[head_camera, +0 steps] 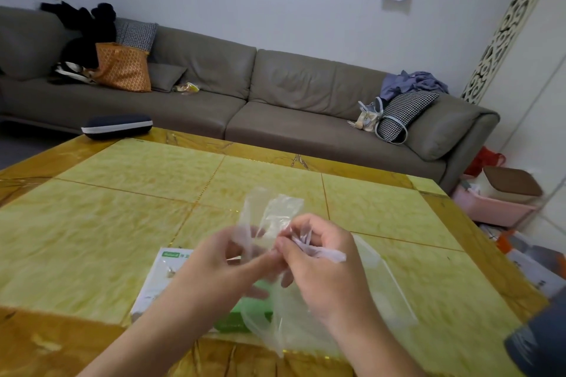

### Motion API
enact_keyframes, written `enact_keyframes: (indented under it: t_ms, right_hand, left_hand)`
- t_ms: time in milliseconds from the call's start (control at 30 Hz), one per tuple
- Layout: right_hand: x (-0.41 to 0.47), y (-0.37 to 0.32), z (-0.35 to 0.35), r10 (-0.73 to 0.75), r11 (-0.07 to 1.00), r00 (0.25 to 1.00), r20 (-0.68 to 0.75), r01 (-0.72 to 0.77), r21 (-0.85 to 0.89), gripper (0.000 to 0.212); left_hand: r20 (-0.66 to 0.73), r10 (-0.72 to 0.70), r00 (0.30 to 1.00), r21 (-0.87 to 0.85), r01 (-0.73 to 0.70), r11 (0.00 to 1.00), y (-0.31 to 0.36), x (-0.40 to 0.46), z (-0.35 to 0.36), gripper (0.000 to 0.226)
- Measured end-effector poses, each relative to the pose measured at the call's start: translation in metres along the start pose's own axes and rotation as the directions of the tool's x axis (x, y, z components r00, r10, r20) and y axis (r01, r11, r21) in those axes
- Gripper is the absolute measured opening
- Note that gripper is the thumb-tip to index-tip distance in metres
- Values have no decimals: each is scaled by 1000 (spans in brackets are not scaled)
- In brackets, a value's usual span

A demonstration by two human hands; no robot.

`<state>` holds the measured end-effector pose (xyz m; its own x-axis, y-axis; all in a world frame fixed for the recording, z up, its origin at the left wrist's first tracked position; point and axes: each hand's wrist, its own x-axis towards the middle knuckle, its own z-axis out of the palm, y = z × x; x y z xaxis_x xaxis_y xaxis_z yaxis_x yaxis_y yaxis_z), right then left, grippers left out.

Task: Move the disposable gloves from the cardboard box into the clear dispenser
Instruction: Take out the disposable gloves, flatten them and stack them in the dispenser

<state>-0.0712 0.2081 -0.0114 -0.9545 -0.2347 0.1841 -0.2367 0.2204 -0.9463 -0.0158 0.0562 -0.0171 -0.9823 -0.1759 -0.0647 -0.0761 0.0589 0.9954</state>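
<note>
Both of our hands pinch the same thin, see-through disposable plastic glove [269, 217] above the table. Our left hand [220, 266] has fingers reaching forward into the film, thumb and forefinger closing on a fold of it; our right hand [318, 257] is curled tight round a crumpled bunch of the same film, a twisted end sticking out to the right. Part of the glove rises above our fingers and a loose sheet hangs down between our wrists.

Under our left forearm lies the flat white and green cardboard glove box [159, 281], partly hidden, on the yellow marbled tiled table [122, 208]. Just right of our right hand we make out a clear plastic rectangular dispenser [389, 281], faint against the tiles; we cannot tell how full it is.

We judge the glove almost weightless, limp and slippery, prone to cling, crumple and drift. It should be safest to hold it by a gathered bunch or the cuff edge with a firm pinch, and to fold it flat before pressing it into the dispenser, since a single layer could slide free or tear if tugged.

Farther off a dark blue oval zip case [116, 126] sits at the table's far edge, and beyond that a long grey-brown sofa [275, 101] along the wall.
</note>
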Motion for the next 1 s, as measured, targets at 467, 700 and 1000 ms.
enact_keyframes:
  t_ms: [467,700,1000]
  right_hand:
    - [14,5,-33,172,979,984,-49,-165,116,9]
    - [20,13,-36,129,990,991,-23,-130,-60,13]
    - [24,11,-53,104,991,993,64,-108,76,32]
  left_hand:
    - [-259,-26,966,-448,-96,889,3,11,-36,26]
    - [-231,28,972,-441,-131,888,6,12,-35,23]
    - [-156,63,986,-352,-115,929,4,11,-34,21]
